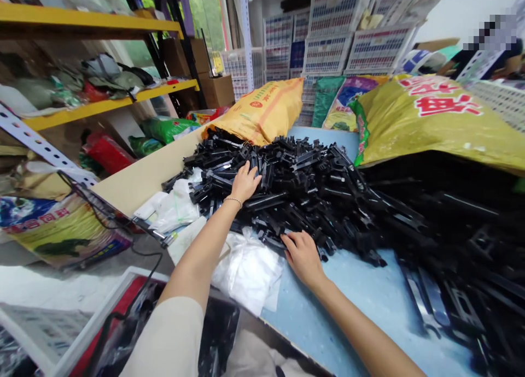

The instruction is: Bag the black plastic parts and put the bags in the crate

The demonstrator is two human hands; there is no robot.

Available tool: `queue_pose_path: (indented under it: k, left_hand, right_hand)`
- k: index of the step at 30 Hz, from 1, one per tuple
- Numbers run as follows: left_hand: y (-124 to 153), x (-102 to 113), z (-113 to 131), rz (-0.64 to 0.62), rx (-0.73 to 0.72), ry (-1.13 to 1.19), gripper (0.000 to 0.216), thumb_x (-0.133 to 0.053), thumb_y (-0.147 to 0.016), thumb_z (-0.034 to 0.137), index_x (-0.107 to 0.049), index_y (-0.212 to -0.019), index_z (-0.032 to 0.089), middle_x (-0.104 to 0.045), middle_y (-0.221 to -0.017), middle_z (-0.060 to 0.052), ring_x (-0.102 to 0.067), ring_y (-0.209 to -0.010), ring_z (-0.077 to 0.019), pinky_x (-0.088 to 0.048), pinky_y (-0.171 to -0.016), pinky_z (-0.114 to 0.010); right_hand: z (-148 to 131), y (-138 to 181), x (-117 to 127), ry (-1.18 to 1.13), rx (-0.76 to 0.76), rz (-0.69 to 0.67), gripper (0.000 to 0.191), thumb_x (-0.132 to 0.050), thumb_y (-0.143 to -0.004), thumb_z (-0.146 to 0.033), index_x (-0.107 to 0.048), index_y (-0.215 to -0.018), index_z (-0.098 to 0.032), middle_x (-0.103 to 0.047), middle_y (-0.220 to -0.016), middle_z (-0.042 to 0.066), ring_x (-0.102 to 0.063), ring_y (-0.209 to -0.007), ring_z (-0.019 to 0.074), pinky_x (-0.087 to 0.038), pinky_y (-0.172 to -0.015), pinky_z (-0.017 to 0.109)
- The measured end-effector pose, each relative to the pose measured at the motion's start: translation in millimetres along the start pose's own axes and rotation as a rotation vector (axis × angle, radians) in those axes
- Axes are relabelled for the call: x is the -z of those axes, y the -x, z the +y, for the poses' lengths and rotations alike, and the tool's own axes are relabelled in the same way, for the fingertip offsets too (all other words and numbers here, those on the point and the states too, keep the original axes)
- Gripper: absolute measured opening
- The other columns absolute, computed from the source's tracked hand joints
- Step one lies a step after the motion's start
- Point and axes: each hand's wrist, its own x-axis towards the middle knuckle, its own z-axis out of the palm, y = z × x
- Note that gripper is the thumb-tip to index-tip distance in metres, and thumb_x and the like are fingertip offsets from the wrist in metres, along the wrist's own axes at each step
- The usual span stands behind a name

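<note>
A large heap of long, narrow black plastic parts (311, 186) lies on a light blue tabletop (311, 317). My left hand (245, 183), with a beaded bracelet at the wrist, reaches into the heap. Its fingers are apart and rest on the parts. Nearer to me, my right hand (303, 257) is at the front edge of the heap. Its thumb and fingers close around the end of a black plastic part (273, 243). Clear plastic bags (250, 270) lie between my forearms, and another white bag (178, 205) sits left of the heap.
A yellow-orange sack (262, 109) lies behind the heap; a yellow-green sack (438, 120) stands at right above more black parts. Crates (328, 52) are stacked behind. Yellow-edged shelves (106, 101) stand at left. A white-rimmed crate (98, 317) is below the table, with a cable (143, 251) nearby.
</note>
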Motion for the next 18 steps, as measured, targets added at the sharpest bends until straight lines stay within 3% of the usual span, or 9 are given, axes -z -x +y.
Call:
queue_pose_path:
  k: [4,7,12,15,18]
  left_hand:
    - [29,6,2,0.053,-0.123,-0.024,0.048,-0.046,-0.095,0.041,-0.053,-0.133,0.013,-0.032,-0.154,-0.019,-0.033,-0.14,-0.0307,-0.03,-0.114,-0.049]
    - [72,5,13,0.076,-0.244,-0.03,0.051,-0.043,-0.096,0.043,-0.048,-0.137,0.014,-0.031,-0.155,-0.018,-0.03,-0.142,-0.0292,-0.029,-0.115,-0.049]
    - [147,-5,40,-0.08,-0.409,-0.071,0.06,-0.051,-0.092,0.043,-0.037,-0.146,0.02,-0.025,-0.158,-0.015,-0.018,-0.147,-0.0298,-0.016,-0.118,-0.055]
    - [162,-5,52,-0.178,-0.424,-0.071,0.065,-0.056,-0.089,0.042,-0.034,-0.147,0.022,-0.026,-0.158,-0.015,-0.015,-0.148,-0.0316,-0.01,-0.117,-0.059]
    - [166,0,64,-0.153,-0.347,0.07,0.058,-0.052,-0.092,0.038,-0.036,-0.146,0.022,-0.029,-0.157,-0.015,-0.016,-0.148,-0.0302,-0.008,-0.118,-0.057]
  right_hand:
    - [9,-9,13,-0.027,-0.005,-0.092,0.03,-0.051,-0.09,-0.017,-0.062,-0.117,-0.017,-0.065,-0.11,0.013,-0.056,-0.097,0.0267,-0.05,-0.086,0.042]
    - [19,-8,26,-0.086,-0.071,-0.134,0.026,-0.05,-0.093,-0.023,-0.062,-0.116,-0.02,-0.066,-0.104,0.011,-0.058,-0.095,0.0253,-0.05,-0.082,0.038]
    - [33,19,50,-0.25,-0.22,-0.195,0.026,-0.049,-0.094,-0.032,-0.064,-0.113,-0.024,-0.067,-0.101,0.007,-0.061,-0.096,0.023,-0.05,-0.085,0.038]
    - [37,43,63,-0.373,-0.34,-0.186,0.028,-0.05,-0.092,-0.037,-0.066,-0.11,-0.022,-0.069,-0.099,0.007,-0.063,-0.094,0.0231,-0.05,-0.086,0.039]
    - [35,65,74,-0.533,-0.518,-0.077,0.03,-0.053,-0.09,-0.042,-0.068,-0.106,-0.021,-0.07,-0.1,0.008,-0.064,-0.095,0.0245,-0.049,-0.088,0.042]
